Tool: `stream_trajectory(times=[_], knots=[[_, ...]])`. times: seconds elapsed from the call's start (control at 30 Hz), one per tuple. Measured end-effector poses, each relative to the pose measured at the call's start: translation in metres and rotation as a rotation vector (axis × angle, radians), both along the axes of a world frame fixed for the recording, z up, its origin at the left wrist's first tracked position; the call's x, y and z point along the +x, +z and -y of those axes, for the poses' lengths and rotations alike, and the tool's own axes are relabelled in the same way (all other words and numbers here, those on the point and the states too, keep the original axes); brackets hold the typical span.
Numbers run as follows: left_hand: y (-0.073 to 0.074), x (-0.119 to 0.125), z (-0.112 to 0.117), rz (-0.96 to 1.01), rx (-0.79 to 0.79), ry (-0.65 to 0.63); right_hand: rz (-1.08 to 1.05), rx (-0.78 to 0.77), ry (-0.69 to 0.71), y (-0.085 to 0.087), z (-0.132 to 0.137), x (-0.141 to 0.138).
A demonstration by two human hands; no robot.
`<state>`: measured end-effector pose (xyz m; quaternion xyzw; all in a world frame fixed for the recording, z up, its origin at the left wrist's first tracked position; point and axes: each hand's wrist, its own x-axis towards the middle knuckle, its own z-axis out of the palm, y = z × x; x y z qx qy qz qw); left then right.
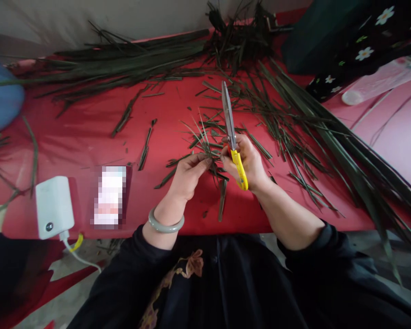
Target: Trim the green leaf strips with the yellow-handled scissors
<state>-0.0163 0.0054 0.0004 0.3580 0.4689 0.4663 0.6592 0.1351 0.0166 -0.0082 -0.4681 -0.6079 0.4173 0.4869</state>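
Between thumb and fingers, my left hand (191,173) pinches a small piece of woven or bunched leaf strips (207,148), with thin ends fanning upward. My right hand (248,160) is closed around yellow-handled scissors (239,167), whose grey blades point up and away and look shut. The right fingertips are close to the leaf piece; whether they touch it I cannot tell. Cut leaf scraps (222,198) lie on the red table (178,210) beneath and around both hands.
A phone (109,196) and a white power bank (55,208) with a cable lie at the left front. Long green leaves (130,59) stretch across the back, and more long leaves (329,128) run down the right side. A plastic bottle (370,84) lies at the far right.
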Motion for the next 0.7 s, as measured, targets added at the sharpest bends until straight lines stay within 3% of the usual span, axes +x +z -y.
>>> stream_trajectory(times=[0.1,0.27,0.43,0.57,0.7], knots=[[0.001,-0.006,-0.002,0.011,0.008,0.017,0.074,-0.015,-0.001,0.002,0.000,0.005],[0.008,-0.022,-0.010,0.033,0.071,0.065,0.303,-0.048,0.064,0.019,-0.004,0.027],[0.016,-0.034,-0.018,0.060,0.057,0.155,0.579,0.058,0.130,0.035,-0.009,0.045],[0.021,-0.040,-0.020,0.050,0.054,0.136,0.747,0.109,0.212,0.034,-0.009,0.051],[0.023,-0.047,-0.019,-0.002,0.112,0.097,0.782,0.098,0.270,0.032,-0.007,0.056]])
